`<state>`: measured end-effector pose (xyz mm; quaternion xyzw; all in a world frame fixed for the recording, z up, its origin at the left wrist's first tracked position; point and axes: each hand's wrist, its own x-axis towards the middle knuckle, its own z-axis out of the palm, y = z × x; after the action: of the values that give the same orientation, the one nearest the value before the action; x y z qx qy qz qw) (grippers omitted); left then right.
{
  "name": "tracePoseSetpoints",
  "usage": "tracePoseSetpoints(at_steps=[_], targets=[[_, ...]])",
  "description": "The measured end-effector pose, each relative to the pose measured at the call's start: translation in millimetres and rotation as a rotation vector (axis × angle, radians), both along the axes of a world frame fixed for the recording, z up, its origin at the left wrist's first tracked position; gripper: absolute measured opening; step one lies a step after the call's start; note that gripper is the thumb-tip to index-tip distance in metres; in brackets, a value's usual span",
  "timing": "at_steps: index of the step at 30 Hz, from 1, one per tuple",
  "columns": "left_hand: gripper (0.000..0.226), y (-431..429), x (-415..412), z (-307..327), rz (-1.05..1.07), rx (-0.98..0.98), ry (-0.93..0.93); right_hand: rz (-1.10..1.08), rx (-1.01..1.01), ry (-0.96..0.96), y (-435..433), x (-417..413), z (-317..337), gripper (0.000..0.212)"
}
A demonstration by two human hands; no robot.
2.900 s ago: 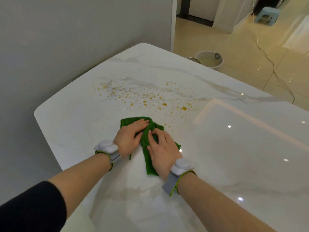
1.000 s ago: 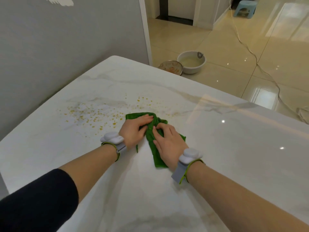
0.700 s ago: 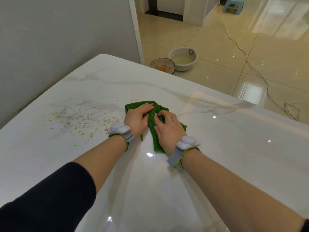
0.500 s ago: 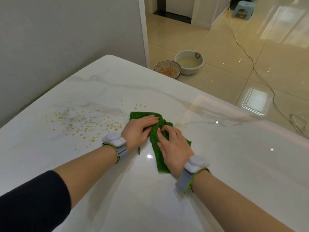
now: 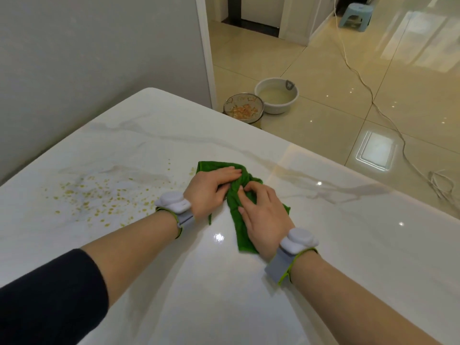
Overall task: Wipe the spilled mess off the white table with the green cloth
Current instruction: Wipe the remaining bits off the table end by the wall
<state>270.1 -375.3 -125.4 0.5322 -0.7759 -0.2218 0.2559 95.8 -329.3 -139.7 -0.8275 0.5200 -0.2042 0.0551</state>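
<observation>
A crumpled green cloth [image 5: 239, 221] lies on the white marble table [image 5: 348, 257] near its middle. My left hand [image 5: 210, 188] presses flat on the cloth's left part, fingers pointing right. My right hand [image 5: 263, 212] presses on its right part, fingertips bunching the fabric between the two hands. Both wrists wear grey bands with white pods. A scatter of small yellow-orange crumbs [image 5: 99, 197] covers the table to the left of the cloth; a few more crumbs [image 5: 191, 170] lie by the cloth's far left corner.
A grey wall [image 5: 87, 58] runs along the table's left side. On the tiled floor beyond the far edge stand a metal bowl of scraps [image 5: 243, 108] and a white basin [image 5: 276, 95]. A cable [image 5: 373, 105] crosses the floor; a blue stool [image 5: 356, 13] stands far back.
Over three seconds both hands slid the cloth away across the right part of the spill, which now shows no crumbs. In the last half second the hands hardly moved.
</observation>
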Motion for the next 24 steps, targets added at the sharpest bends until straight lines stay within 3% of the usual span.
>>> tracePoseSetpoints(at_steps=[7, 15, 20, 24], targets=[[0.032, -35.3, -25.2, 6.0, 0.126, -0.015, 0.017, -0.082, 0.040, 0.022, -43.8, -5.7, 5.4, 0.048], [0.034, -13.5, -17.1, 7.0, 0.032, 0.015, 0.000, -0.018, 0.020, 0.031, -15.1, -9.6, 2.4, 0.045], [0.031, -52.7, -45.5, 8.5, 0.103, 0.007, -0.005, -0.134, 0.006, 0.038, -59.6, -20.9, -0.9, 0.046], [0.033, -45.1, -52.1, 8.2, 0.081, -0.004, -0.008, -0.206, 0.032, 0.038, -44.8, -12.4, 1.6, 0.049]])
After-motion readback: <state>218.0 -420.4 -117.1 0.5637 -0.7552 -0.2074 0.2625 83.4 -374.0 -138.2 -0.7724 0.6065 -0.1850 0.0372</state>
